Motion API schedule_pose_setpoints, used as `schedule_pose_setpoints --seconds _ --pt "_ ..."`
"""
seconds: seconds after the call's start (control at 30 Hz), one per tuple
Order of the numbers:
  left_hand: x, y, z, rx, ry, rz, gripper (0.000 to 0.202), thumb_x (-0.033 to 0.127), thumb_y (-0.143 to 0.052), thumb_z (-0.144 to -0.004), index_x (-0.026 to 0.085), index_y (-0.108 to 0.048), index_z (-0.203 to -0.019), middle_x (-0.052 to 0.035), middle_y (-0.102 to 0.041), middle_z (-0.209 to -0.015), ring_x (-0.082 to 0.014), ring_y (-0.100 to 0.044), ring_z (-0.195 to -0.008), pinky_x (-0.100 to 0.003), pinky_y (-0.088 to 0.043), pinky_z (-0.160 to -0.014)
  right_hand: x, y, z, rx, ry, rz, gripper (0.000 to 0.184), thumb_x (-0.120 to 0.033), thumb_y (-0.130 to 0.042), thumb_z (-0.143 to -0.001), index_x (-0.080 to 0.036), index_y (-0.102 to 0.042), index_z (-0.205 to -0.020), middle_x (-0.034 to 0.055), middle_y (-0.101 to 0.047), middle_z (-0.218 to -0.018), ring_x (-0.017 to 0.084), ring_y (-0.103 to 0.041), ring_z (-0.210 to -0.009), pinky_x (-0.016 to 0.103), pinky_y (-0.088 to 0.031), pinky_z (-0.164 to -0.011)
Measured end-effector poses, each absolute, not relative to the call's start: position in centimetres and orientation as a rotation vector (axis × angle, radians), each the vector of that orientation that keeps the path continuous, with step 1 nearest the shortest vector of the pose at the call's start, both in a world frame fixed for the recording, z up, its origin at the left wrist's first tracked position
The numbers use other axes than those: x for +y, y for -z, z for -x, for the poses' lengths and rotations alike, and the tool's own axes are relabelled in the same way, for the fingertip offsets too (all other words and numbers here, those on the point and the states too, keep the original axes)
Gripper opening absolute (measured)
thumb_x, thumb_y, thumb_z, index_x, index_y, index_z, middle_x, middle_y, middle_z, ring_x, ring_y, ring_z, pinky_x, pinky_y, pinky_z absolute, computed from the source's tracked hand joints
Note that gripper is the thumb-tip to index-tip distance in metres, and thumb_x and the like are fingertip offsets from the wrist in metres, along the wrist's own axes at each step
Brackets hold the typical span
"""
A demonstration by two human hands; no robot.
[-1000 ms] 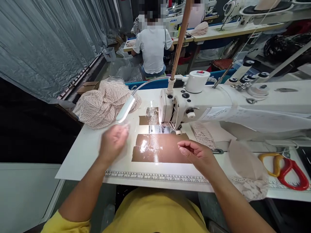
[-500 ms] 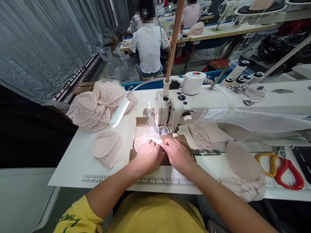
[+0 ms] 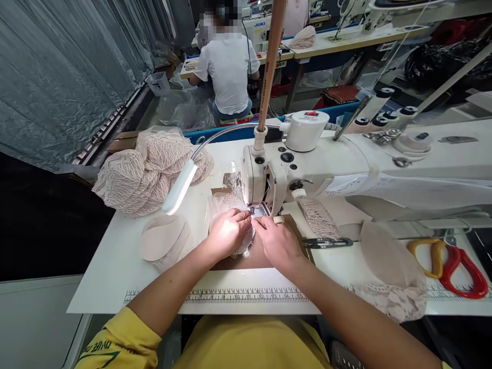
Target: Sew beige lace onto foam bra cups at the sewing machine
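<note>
My left hand [image 3: 226,233] and my right hand [image 3: 277,242] lie side by side on a small pale lace piece [image 3: 246,245], fingers pressed down on it right in front of the needle of the white sewing machine [image 3: 269,177]. Their fingertips almost touch under the presser foot. The piece rests on brown tape strips [image 3: 265,259] stuck to the white table [image 3: 115,266]. The machine's lamp [image 3: 179,187] lights my left hand brightly.
A heap of pink lace [image 3: 146,169] lies at the back left, a beige pad [image 3: 161,241] left of my hands. Thread snips [image 3: 326,242], more beige pieces [image 3: 388,256] and red-and-yellow scissors [image 3: 449,264] lie right. A person in white [image 3: 228,66] sits ahead.
My left hand set a beige pad down on the left, then both hands came together on the lace piece and pushed it forward up to the needle.
</note>
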State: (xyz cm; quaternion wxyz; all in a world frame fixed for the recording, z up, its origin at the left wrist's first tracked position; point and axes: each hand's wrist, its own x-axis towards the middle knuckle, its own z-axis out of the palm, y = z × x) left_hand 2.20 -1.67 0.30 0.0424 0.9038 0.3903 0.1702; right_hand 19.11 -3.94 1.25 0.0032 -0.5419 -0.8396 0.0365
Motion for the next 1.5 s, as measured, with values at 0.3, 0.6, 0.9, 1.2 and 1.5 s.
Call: schedule_pose_setpoints --seconds 0.3,0.6,0.9,1.2,1.5 --pt "-0.9 0.1 -1.8 1.133 -0.543 -2.762 0.029 0.015 -0.041 -0.09 0.011 -0.063 -0.108 -0.0125 -0.065 -0.115 -0.0239 -0.057 -0.098 -0.038 -0.051 -0.082 -3.6 -1.0 -19.1 -2.607 -0.132 1.719 0.046 -0.008 -0.042 -0.088 -0.021 -0.057 -0.129 0.0125 -0.064 -0.108 0.022 -0.056 -0.082 0.034 -0.037 -0.063" --pt "-0.3 0.1 -1.7 1.315 -0.452 -2.686 0.029 0.018 -0.045 -0.089 0.013 -0.064 -0.11 -0.0122 -0.065 -0.116 -0.0253 -0.056 -0.096 -0.041 -0.048 -0.081 -3.9 -0.3 -19.6 -2.585 -0.053 1.622 0.044 -0.006 -0.041 -0.088 -0.022 -0.061 -0.124 0.0099 -0.064 -0.094 0.02 -0.052 -0.075 0.033 -0.031 -0.061" --pt "-0.8 0.6 -1.5 1.535 -0.378 -2.572 0.042 0.019 -0.045 -0.088 0.017 -0.053 -0.13 -0.0085 -0.052 -0.136 -0.0351 -0.035 -0.13 -0.054 -0.032 -0.105 -4.2 0.9 -20.1 -2.486 0.023 1.495 0.044 -0.002 -0.043 -0.084 -0.02 -0.065 -0.118 0.0073 -0.062 -0.089 0.019 -0.051 -0.074 0.032 -0.033 -0.063" --pt "-4.5 -2.9 0.7 0.816 -0.387 -2.348 0.034 0.012 -0.049 -0.084 0.023 -0.066 -0.111 -0.0038 -0.062 -0.123 -0.0236 -0.05 -0.121 -0.042 -0.037 -0.108 -4.5 0.9 -21.8 -2.319 -0.248 1.153 0.037 -0.006 -0.039 -0.087 -0.018 -0.068 -0.107 0.0059 -0.064 -0.088 0.016 -0.057 -0.078 0.026 -0.044 -0.068" --pt "-3.3 -3.3 1.2 1.324 -0.547 -2.015 0.04 0.02 -0.057 -0.078 0.015 -0.059 -0.118 -0.0088 -0.064 -0.107 -0.0205 -0.062 -0.089 -0.03 -0.051 -0.076 -4.9 0.0 -21.7 -2.529 -0.311 1.002 0.031 -0.007 -0.048 -0.083 -0.02 -0.068 -0.102 0.0044 -0.06 -0.086 0.016 -0.049 -0.079 0.026 -0.037 -0.07"
